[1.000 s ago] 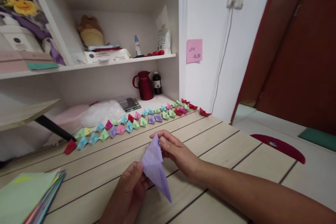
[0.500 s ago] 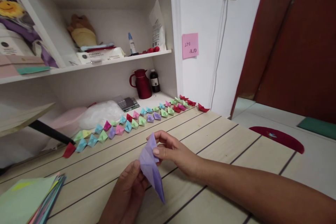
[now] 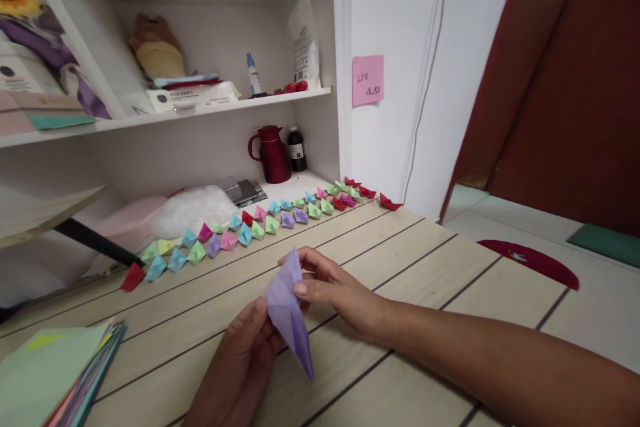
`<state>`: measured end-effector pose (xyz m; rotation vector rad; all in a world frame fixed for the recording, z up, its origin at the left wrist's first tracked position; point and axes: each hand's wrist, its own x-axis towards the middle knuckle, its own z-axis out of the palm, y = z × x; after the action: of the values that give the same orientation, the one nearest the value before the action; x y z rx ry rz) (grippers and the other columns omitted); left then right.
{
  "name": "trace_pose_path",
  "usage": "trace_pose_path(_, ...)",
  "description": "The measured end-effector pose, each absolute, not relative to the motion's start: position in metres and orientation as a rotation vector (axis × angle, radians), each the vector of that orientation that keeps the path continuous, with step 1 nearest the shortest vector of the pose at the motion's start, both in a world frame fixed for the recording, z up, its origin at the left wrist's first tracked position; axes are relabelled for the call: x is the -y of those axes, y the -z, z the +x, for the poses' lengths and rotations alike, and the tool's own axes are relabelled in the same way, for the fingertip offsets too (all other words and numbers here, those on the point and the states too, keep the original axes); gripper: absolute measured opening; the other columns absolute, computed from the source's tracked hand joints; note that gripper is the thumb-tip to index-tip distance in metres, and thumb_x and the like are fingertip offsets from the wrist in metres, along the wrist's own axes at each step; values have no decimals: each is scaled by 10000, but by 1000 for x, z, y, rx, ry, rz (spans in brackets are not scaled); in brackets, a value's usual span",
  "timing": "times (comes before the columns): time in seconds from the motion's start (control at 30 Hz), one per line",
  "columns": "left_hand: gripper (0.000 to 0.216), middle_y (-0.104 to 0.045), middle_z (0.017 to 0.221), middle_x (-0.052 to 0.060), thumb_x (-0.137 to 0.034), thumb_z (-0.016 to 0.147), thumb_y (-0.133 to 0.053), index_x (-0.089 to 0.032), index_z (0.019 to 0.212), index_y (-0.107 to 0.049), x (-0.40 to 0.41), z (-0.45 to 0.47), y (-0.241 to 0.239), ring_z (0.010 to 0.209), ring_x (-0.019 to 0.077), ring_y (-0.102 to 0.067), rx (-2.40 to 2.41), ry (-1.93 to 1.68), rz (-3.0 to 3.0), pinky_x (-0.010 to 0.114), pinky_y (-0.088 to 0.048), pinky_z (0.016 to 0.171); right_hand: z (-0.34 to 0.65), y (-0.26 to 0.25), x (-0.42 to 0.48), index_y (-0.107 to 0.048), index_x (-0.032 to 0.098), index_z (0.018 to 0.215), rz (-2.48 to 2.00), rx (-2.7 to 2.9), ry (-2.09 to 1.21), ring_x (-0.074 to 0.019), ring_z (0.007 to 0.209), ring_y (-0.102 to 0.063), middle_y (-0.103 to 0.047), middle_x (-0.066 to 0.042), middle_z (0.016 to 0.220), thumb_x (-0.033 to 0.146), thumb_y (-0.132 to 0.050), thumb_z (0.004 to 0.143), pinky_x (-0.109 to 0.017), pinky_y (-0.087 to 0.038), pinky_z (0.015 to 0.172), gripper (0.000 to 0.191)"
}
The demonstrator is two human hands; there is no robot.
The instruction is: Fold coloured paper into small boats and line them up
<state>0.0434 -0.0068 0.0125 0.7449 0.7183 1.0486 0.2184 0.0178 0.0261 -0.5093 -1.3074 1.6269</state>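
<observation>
While left grip (image 3: 243,347) and right grip (image 3: 345,297) pinch purple paper (image 3: 287,307), underside hidden.

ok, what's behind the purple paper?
Tabletop, plus fingers of the left hand and right hand showing past its edges. The purple paper covers the rest, so finger placement there can't be seen.

Purple paper (image 3: 286,307): folded into a pointed piece, with creases across its face
Upper tip: narrow, pointing up
Lower tip: long, slanting down and right, deeper purple along one side
Hold: left hand (image 3: 250,340) at the left edge, right hand (image 3: 340,290) at the upper right
Place: over the near part of the table (image 3: 400,273)
</observation>
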Motion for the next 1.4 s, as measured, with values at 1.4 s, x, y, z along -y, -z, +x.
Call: trace_pose_path(1.4, 346, -723, 1089, 141, -338, 799, -698, -136, 1080, -703, 4, 45, -9, 1040, 289, -654, -747, -1092, 716, 402, -502, 930, 211, -17, -22, -564, 219, 963, -531, 1149, -1650, -126, 694, -553, -576, 22, 780, 216, -663, 722, -234, -441, 617, 260)
